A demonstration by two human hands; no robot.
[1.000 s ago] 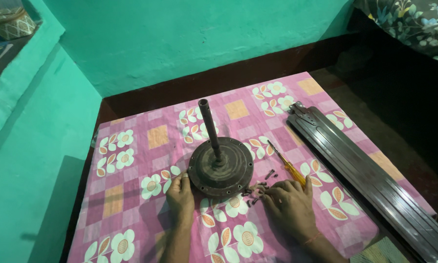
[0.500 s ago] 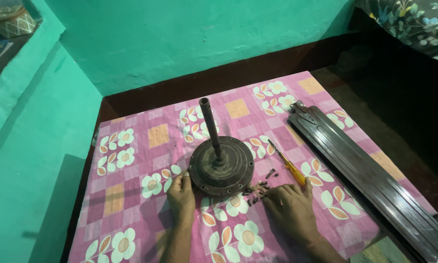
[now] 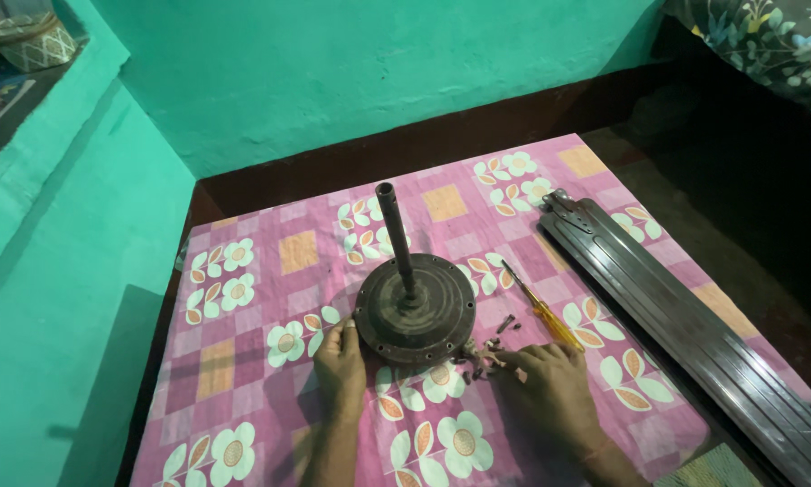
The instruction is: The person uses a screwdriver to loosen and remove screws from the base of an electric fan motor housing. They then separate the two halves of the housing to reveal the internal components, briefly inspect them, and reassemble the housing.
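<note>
Left hand [image 3: 339,361] steadies a round brown metal motor housing [image 3: 414,308], fingers pressed together; right hand [image 3: 549,388] fingers pinch loose dark screws [image 3: 488,352], none yet fitted.

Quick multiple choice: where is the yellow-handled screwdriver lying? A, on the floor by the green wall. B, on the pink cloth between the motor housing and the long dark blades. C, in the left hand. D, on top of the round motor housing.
B: the screwdriver lies flat on the pink cloth, right of the motor housing and left of the long dark blades, held by neither hand.
</note>
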